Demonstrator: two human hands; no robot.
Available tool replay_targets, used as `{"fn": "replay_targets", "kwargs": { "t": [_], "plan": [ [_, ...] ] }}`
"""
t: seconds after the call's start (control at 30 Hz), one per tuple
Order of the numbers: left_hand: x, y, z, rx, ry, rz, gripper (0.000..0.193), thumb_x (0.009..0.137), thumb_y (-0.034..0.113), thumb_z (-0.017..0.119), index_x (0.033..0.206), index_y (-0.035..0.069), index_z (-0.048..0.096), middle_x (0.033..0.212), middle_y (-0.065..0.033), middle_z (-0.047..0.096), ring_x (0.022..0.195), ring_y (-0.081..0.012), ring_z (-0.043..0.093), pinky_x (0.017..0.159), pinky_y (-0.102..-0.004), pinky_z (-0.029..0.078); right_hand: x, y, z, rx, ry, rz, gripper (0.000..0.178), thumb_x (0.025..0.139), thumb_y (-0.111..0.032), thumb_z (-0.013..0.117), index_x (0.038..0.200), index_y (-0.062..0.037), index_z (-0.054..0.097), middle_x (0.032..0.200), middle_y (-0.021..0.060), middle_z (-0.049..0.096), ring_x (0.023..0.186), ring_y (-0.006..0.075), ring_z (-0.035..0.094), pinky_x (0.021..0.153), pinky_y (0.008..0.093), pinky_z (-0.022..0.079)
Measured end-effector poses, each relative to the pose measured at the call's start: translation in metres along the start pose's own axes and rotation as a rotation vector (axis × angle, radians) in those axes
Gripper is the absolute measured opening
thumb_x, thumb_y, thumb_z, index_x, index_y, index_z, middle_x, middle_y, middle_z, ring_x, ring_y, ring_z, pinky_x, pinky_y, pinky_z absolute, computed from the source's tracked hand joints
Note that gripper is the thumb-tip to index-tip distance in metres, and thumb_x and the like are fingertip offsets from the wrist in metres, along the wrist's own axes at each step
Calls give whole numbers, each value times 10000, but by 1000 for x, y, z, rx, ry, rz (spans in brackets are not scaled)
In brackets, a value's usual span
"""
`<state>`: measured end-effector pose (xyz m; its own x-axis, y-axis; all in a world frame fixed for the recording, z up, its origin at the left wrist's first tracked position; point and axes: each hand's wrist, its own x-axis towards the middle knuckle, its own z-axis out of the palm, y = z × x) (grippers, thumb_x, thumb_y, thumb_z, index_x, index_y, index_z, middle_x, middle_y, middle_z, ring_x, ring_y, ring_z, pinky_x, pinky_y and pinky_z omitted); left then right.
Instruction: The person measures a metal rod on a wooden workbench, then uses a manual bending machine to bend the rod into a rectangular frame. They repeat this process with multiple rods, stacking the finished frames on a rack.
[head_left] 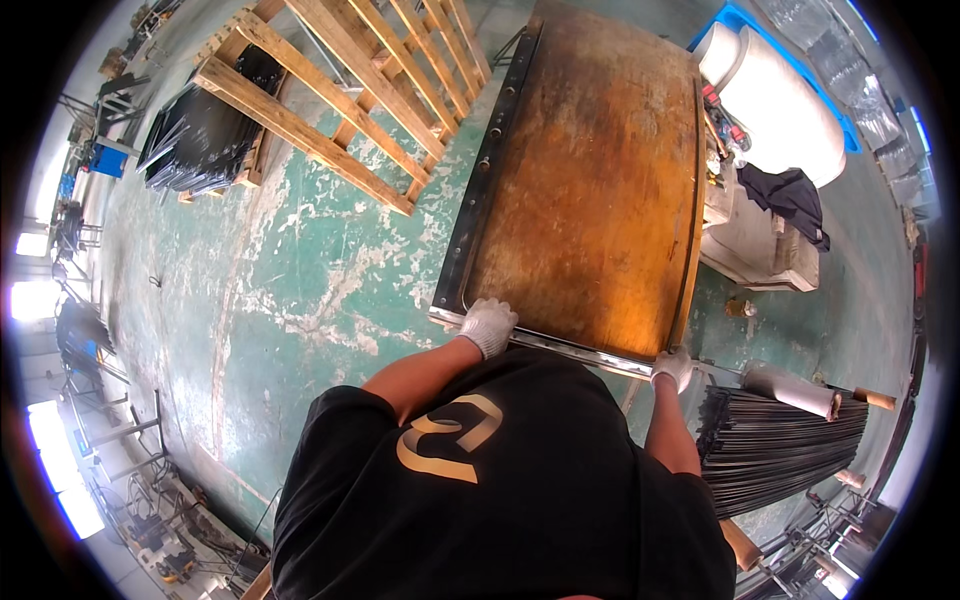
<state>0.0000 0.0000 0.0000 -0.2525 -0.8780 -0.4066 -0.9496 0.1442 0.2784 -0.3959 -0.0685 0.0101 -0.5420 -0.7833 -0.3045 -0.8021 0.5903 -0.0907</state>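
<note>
In front of me stretches a long worktable with a worn brown top (590,170) and a dark, bolted rail (487,160) along its left side. A shiny metal strip (580,350) runs along its near edge, close against my black shirt. My left hand (488,326), in a whitish knit glove, is closed over that edge near the left corner. At the right corner my right hand (672,368), gloved likewise, is closed round the end of the edge. The undersides of both hands are hidden.
Wooden pallets (340,90) lean at the far left, beside a stack of dark rods (205,130). Right of the table are large white rolls (780,110), a dark cloth (785,200) and small tools. Bundled black strips (780,445) lie at the near right, with a film roll (795,392) on top.
</note>
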Motion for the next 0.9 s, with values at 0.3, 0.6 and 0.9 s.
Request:
{"fn": "replay_targets", "kwargs": {
  "t": [0.3, 0.6, 0.9],
  "plan": [
    [-6, 0, -1, -13, 56, -7, 150, 831, 153, 612, 934, 111, 713, 1002, -106, 673, 1016, -297, 639, 878, -429, 493, -8, -2, 1, 31, 52, -24, 339, 824, -194, 617, 1133, -85, 706, 1142, 191, 713, 1059, 386, 678, 903, 471, 532],
    [-17, 5, 9, -129, 301, -26, 118, 812, 140, 619, 896, 99, 692, 898, -133, 655, 919, -343, 640, 807, -482, 506, -8, 1, 1, 89, 85, -53, 334, 832, -272, 653, 1103, -92, 727, 1136, 179, 717, 1066, 366, 683, 912, 457, 532],
    [-47, 11, 37, -401, 381, -175, 119, 805, 158, 622, 873, 100, 700, 896, -177, 670, 916, -390, 644, 796, -510, 523, 2, 10, 3, 111, 17, -60, 336, 841, -311, 691, 1121, -133, 744, 1118, 164, 727, 1081, 350, 681, 947, 436, 531]
  ]
}}
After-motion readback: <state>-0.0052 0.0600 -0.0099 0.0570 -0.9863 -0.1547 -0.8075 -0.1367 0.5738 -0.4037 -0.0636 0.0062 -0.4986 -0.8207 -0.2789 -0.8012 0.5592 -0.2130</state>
